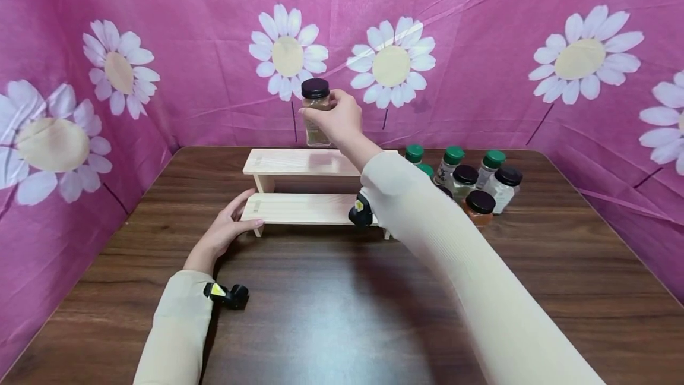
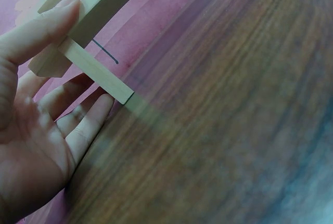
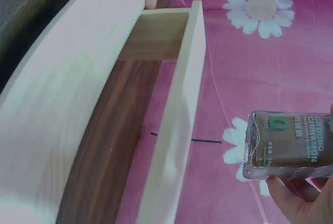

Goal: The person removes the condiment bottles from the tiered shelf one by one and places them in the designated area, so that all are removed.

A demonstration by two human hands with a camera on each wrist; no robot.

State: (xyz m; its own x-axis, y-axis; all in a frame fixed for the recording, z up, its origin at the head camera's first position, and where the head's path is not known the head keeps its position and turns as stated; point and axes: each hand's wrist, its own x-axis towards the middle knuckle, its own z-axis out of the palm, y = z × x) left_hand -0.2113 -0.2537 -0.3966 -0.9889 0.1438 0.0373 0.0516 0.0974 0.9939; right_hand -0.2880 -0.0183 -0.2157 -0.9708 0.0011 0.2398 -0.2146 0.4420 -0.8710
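Above the top step of a pale two-step wooden spice rack [image 1: 299,161], my right hand [image 1: 344,116] holds a jar of ground cinnamon [image 1: 316,129] upright by its upper part. The jar has a black lid and brown powder inside, and its label [image 3: 291,138] faces the right wrist camera. At the rack's left end, my left hand [image 1: 227,227] grips the lower step [image 1: 304,209], its thumb [image 2: 65,15] on the board's edge and its other fingers around the end, near the leg [image 2: 99,70]. Part of the rack's right side is hidden behind my right arm.
Right of the rack stand several spice jars, some with green lids [image 1: 454,155] and some with black lids [image 1: 480,201]; my right sleeve covers a few. The brown wooden table [image 1: 299,314] ends at a pink cloth [image 1: 214,76] printed with daisies.
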